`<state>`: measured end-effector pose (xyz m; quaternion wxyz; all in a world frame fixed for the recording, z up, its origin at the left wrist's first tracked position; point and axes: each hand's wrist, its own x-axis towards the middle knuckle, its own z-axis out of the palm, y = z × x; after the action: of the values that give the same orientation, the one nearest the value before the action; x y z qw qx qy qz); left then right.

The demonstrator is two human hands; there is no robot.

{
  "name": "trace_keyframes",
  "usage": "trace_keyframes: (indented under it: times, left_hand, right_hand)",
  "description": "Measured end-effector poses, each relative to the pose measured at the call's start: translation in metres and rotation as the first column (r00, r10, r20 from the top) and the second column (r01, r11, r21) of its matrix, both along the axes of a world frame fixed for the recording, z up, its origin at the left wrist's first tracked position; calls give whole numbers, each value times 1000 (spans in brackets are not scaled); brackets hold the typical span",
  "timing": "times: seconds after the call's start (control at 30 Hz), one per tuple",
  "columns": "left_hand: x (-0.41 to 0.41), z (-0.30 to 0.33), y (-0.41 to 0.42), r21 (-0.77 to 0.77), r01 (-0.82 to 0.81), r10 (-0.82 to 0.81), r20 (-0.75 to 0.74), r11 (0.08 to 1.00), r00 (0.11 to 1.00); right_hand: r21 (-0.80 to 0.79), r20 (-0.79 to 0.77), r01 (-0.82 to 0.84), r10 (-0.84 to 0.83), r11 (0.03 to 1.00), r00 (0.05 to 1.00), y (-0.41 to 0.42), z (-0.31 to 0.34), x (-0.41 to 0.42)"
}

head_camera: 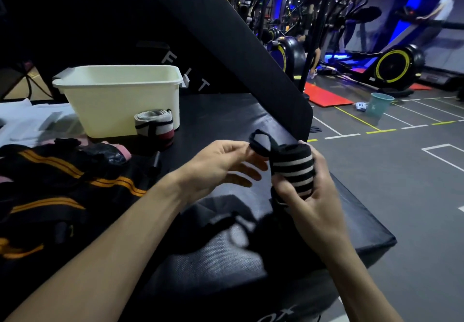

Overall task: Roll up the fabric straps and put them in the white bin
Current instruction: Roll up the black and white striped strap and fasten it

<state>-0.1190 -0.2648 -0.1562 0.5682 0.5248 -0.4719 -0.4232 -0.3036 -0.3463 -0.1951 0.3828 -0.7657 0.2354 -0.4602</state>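
Rolling step nearly done: black-white striped strap (292, 171) is rolled, held above tabletop (226, 115).
R hand (308, 196) fingers wrap roll; L hand (221, 166) fingers pinch its loop (259, 142). Next, I think: carry it to white bin (118, 100), well apart.

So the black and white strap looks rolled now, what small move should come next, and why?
Probably tuck the loose black loop, pinched by the left hand, against the striped roll that the right hand grips. The loop sticks out from the roll, so it may unwind on the way to the white bin.
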Motion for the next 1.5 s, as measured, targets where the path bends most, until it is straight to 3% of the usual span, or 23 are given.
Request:
trace_keyframes:
  times: [0.1, 0.2, 0.33, 0.43, 0.53, 0.63, 0.73, 0.83, 1.0, 1.17, 1.3, 1.5]
  left_hand:
    - [-1, 8, 1, 69, -30, 39, -136, 997, 990]
    - [4, 13, 4, 73, -41, 50, -115, 996, 992]
    - [9, 12, 7, -43, 9, -13, -92, 999, 996]
    - [7, 11, 6, -74, 37, -52, -198, 997, 979]
    - [6, 10, 4, -80, 90, -108, -261, 993, 959]
    - [1, 6, 0, -57, 37, -48, -200, 998, 979]
    - [-7, 1, -6, -35, -63, 56, -160, 997, 986]
    - [-12, -6, -10, -8, -145, 142, -142, 989, 980]
    - [-18, -13, -15, 39, -190, 194, -236, 981, 952]
    - [-20, -13, -14, 59, -260, 266, -141, 964, 954]
    - [-22, -13, -15, 29, -272, 273, -170, 962, 947]
    - [-30, -11, -14, -93, -352, 323, -234, 931, 917]
  right_hand:
    - [-145, -83, 55, -67, 988, 994, 0, -1, -1]
    - [-204, -121, 71, -97, 976, 988, -2, -4, 0]
    - [-208, -142, 74, -105, 975, 984, -6, -5, 0]
    - [-152, -96, 44, -59, 987, 994, -7, -7, -1]
    - [3, 11, -60, 60, 998, 998, -6, -6, 0]
    - [159, 171, -263, 235, 952, 957, 0, -4, 4]
    - [272, 262, -359, 290, 893, 920, 1, -4, 10]
    - [304, 301, -403, 315, 863, 900, 0, -3, 13]
    - [314, 359, -466, 351, 827, 865, 6, 1, 17]
    - [371, 334, -526, 418, 766, 845, 10, 3, 19]
    - [342, 250, -486, 421, 804, 872, 3, 2, 14]
    - [181, 190, -277, 243, 944, 951, -4, -2, 12]
